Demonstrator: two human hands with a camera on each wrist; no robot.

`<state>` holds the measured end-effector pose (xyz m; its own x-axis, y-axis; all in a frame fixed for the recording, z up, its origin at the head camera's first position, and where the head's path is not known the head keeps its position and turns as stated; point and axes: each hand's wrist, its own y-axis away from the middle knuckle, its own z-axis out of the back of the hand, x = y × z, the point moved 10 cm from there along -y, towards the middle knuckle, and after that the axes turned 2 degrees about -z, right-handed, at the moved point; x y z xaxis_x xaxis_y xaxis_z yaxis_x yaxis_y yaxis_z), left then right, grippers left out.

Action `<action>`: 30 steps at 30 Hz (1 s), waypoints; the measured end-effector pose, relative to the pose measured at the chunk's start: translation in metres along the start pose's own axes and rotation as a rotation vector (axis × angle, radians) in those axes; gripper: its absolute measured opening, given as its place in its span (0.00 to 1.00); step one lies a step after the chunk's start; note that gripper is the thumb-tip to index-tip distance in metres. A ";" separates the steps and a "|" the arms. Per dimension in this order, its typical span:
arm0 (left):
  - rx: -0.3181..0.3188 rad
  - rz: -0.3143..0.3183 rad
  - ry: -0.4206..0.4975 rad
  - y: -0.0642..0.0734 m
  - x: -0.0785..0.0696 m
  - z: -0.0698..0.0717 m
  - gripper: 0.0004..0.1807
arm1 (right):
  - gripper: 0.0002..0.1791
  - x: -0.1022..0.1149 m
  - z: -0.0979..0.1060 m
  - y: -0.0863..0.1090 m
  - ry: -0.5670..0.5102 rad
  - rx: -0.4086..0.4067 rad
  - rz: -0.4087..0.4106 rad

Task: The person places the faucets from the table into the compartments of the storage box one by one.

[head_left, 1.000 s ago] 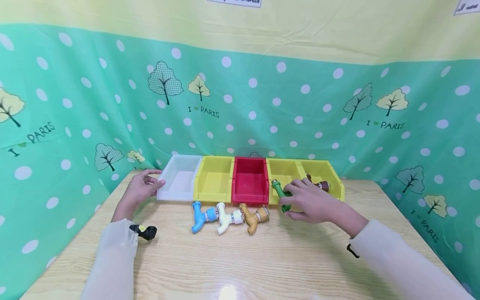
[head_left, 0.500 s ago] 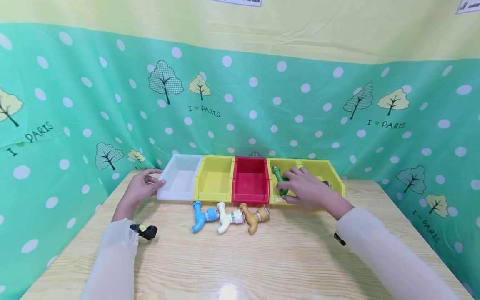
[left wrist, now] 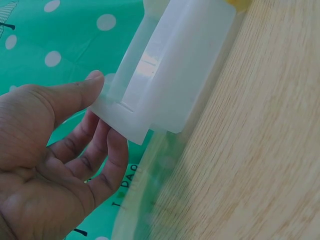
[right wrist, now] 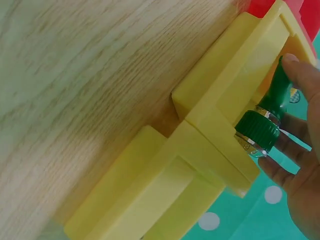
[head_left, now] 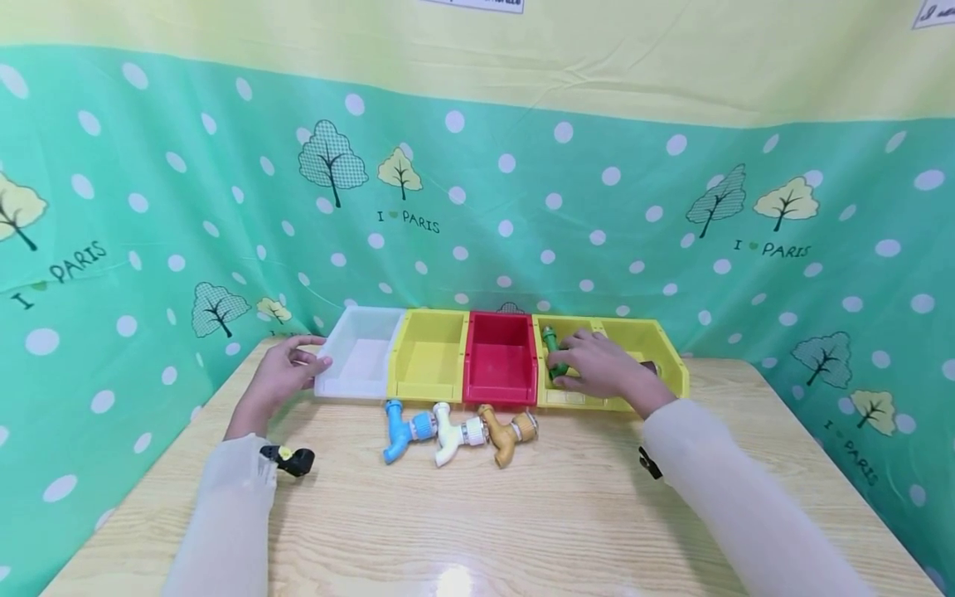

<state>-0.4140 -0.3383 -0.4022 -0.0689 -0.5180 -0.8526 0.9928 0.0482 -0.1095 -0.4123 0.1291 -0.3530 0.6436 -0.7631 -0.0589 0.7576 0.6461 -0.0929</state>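
At the middle yellow bin (head_left: 574,400), the right hand (head_left: 597,365) grips a green tap (right wrist: 258,128) between thumb and fingers, apparently inside; the left hand (head_left: 282,376) pinches the white bin (head_left: 363,361).

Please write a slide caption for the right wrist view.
A right hand holds a green tap at a yellow bin.

- The green tap (head_left: 550,338) is partly covered by the right hand (head_left: 595,365) in the head view
- A dark brown piece (head_left: 651,366) in the rightmost yellow bin (head_left: 634,336) is mostly hidden, too little to identify
- The left hand (left wrist: 45,155) and white bin (left wrist: 197,55) are cut off in the left wrist view
- Top-edge label (head_left: 477,3) cropped, its lettering unreadable
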 end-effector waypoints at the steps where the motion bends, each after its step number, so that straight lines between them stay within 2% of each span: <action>1: 0.000 0.000 -0.001 0.000 0.000 0.000 0.32 | 0.13 -0.001 -0.002 -0.002 -0.008 0.009 -0.005; 5: -0.003 -0.004 -0.002 0.000 0.000 0.000 0.33 | 0.11 -0.004 -0.008 -0.007 -0.024 0.041 -0.018; 15: 0.002 0.003 -0.008 0.000 0.001 0.000 0.34 | 0.11 -0.010 -0.026 -0.015 0.011 0.133 -0.049; 19: 0.003 0.001 0.000 -0.001 0.001 0.000 0.34 | 0.12 -0.011 -0.029 -0.015 0.001 0.151 -0.058; 26: 0.003 0.007 0.001 0.000 0.001 0.001 0.34 | 0.09 -0.011 -0.036 -0.020 -0.009 0.165 -0.022; 30: 0.002 0.009 0.001 0.000 0.002 0.001 0.34 | 0.09 -0.012 -0.039 -0.022 -0.021 0.182 -0.039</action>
<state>-0.4139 -0.3395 -0.4033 -0.0606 -0.5168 -0.8539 0.9936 0.0505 -0.1010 -0.4412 0.1237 -0.3894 0.6142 -0.7883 -0.0376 0.7879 0.6097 0.0870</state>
